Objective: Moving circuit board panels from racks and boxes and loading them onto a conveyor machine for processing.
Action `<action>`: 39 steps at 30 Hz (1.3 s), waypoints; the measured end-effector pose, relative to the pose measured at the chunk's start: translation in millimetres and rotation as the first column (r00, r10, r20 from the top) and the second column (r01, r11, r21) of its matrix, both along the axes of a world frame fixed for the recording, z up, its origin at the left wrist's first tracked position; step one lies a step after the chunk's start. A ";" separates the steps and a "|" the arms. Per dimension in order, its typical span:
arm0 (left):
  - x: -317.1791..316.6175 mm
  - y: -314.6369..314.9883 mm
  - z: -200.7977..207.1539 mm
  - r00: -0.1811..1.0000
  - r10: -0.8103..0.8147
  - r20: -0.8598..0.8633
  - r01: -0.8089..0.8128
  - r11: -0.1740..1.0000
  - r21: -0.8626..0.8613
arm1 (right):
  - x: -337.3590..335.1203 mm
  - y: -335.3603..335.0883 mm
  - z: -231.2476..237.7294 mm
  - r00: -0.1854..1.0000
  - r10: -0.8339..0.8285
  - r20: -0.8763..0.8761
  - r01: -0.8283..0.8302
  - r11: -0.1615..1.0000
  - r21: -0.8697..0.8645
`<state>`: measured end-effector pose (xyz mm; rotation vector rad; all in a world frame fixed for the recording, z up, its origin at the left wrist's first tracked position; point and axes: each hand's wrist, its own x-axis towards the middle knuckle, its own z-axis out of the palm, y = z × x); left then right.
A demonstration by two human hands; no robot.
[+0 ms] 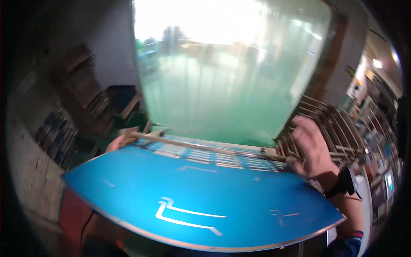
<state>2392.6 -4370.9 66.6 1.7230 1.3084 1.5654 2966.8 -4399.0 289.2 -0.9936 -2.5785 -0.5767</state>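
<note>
A large blue panel point(239, 192) with thin, pale bent-line marks spreads across the view in front of me. Rows of short pale bars point(199, 156) show along its far side. Over that far side lies a long, thin wooden bar point(192, 147). My left hand point(114, 144) is closed at the panel's far left edge, mostly hidden by it. Beside the bar's right end, my right hand point(314, 150) is raised with its fingers spread away from the thumb. The thumb is low by the bar end; blur hides whether it touches. A dark watch point(344, 182) is on that wrist.
A translucent plastic strip curtain point(214, 94) hangs over a doorway ahead, with green floor beyond. Stacked slatted racks point(329, 128) stand close on the right. Piled boards point(79, 94) and a dark blue bin point(121, 100) are at the left. Something red point(75, 214) shows below the panel.
</note>
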 end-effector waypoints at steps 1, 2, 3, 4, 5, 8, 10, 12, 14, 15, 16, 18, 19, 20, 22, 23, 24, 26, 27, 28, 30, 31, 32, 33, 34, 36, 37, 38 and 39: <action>4.0 -1.3 -1.5 0.995 0.083 -0.047 -0.079 0.993 0.089 | -20.7 -2.0 17.6 0.951 0.195 0.242 -0.186 0.981 -0.061; -11.7 -1.6 -7.3 0.992 0.078 -0.104 -0.074 0.996 0.040 | -28.9 4.2 13.4 0.889 0.269 0.371 -0.267 0.962 -0.058; -23.8 0.6 -10.4 0.988 0.048 -0.146 -0.050 0.999 -0.006 | -34.1 4.1 10.3 0.808 0.307 0.503 -0.325 0.944 -0.054; -19.5 -2.9 -6.9 0.988 0.072 -0.138 -0.074 0.997 -0.009 | -40.4 5.3 5.6 0.799 0.303 0.520 -0.349 0.937 -0.010; -10.6 -6.8 -4.1 0.995 0.052 -0.089 -0.052 0.999 0.010 | -47.4 8.2 5.8 0.783 0.335 0.524 -0.409 0.912 0.029; 8.9 -22.6 14.0 0.996 0.075 -0.045 -0.076 0.997 -0.023 | -52.6 11.2 8.2 0.751 0.387 0.535 -0.463 0.886 0.009; 27.3 -32.1 22.9 0.995 0.093 -0.035 -0.095 0.993 -0.063 | -52.7 -1.0 11.2 0.748 0.374 0.548 -0.440 0.898 -0.011; 61.8 -47.4 38.7 0.893 0.391 -0.222 -0.343 0.911 0.228 | -50.0 -4.8 5.7 0.801 0.317 0.508 -0.330 0.942 -0.067; 71.7 -59.7 46.7 0.776 0.560 -0.289 -0.448 0.813 0.373 | -54.6 -3.1 -3.1 0.833 0.295 0.467 -0.301 0.951 -0.065; 74.5 -58.8 50.4 0.787 0.542 -0.296 -0.418 0.820 0.392 | -54.1 -9.5 -3.5 0.851 0.196 0.486 -0.161 0.980 -0.114; 74.3 -65.6 53.7 0.780 0.544 -0.309 -0.408 0.817 0.407 | -56.6 -8.8 -4.7 0.854 0.122 0.506 -0.044 0.985 -0.164; 75.4 -73.2 59.0 0.860 0.477 -0.178 -0.355 0.813 0.462 | -61.4 -4.0 -3.4 0.838 0.146 0.526 -0.068 0.984 -0.164; 77.9 -77.3 65.9 0.813 0.536 -0.230 -0.364 0.775 0.517 | -63.1 -1.5 -0.6 0.828 0.142 0.542 -0.064 0.985 -0.160; 77.5 -74.3 66.0 0.775 0.585 -0.241 -0.373 0.731 0.572 | -66.4 0.2 5.3 0.822 0.153 0.549 -0.080 0.985 -0.155; 79.5 -74.1 65.0 0.758 0.611 -0.231 -0.412 0.721 0.557 | -72.7 1.0 14.0 0.808 0.244 0.536 -0.295 0.956 0.009; 81.2 -75.6 64.8 0.750 0.621 -0.227 -0.432 0.720 0.542 | -69.1 6.7 12.3 0.801 0.259 0.540 -0.314 0.949 0.010; 85.4 -78.2 69.0 0.768 0.619 -0.162 -0.416 0.676 0.608 | -62.3 12.8 9.3 0.776 0.282 0.564 -0.328 0.944 -0.019; 91.1 -81.0 69.0 0.762 0.623 -0.178 -0.432 0.693 0.578 | -51.9 18.2 4.9 0.757 0.324 0.567 -0.365 0.930 -0.043; 91.4 -82.6 71.5 0.757 0.622 -0.198 -0.442 0.712 0.546 | -50.1 21.8 2.0 0.757 0.330 0.564 -0.377 0.926 -0.035; 89.5 -80.5 68.9 0.749 0.631 -0.201 -0.445 0.704 0.553 | -47.8 26.6 -2.7 0.777 0.342 0.529 -0.381 0.924 -0.037; 87.7 -76.5 65.5 0.719 0.658 -0.224 -0.452 0.687 0.569 | -47.3 30.9 -4.3 0.803 0.340 0.489 -0.365 0.930 -0.047; 89.2 -78.8 68.5 0.718 0.658 -0.228 -0.448 0.687 0.571 | -46.1 32.5 -6.2 0.806 0.340 0.484 -0.365 0.930 -0.045; 90.5 -82.7 71.7 0.702 0.671 -0.238 -0.441 0.672 0.594 | -44.1 34.3 -10.6 0.827 0.324 0.460 -0.347 0.937 -0.037; 92.0 -86.5 75.9 0.694 0.680 -0.238 -0.431 0.656 0.619 | -41.6 31.6 -12.6 0.847 0.296 0.442 -0.319 0.948 -0.025; 90.4 -89.3 73.7 0.728 0.634 -0.261 -0.437 0.722 0.537 | -38.4 28.1 -16.4 0.849 0.284 0.445 -0.308 0.951 -0.019; 81.2 -83.9 53.2 0.774 0.585 -0.243 -0.415 0.758 0.503 | -35.5 31.1 -26.7 0.899 0.200 0.389 -0.223 0.975 0.015; 80.5 -82.4 59.9 0.819 0.527 -0.226 -0.386 0.798 0.463 | -34.2 32.3 -29.0 0.903 0.187 0.386 -0.210 0.977 0.018; 79.9 -87.6 65.7 0.802 0.504 -0.320 -0.367 0.839 0.402 | -33.1 32.5 -30.8 0.922 0.170 0.347 -0.176 0.984 -0.013; 75.8 -84.4 61.1 0.811 0.488 -0.324 -0.349 0.847 0.402 | -31.2 30.4 -32.5 0.940 0.148 0.307 -0.140 0.989 -0.048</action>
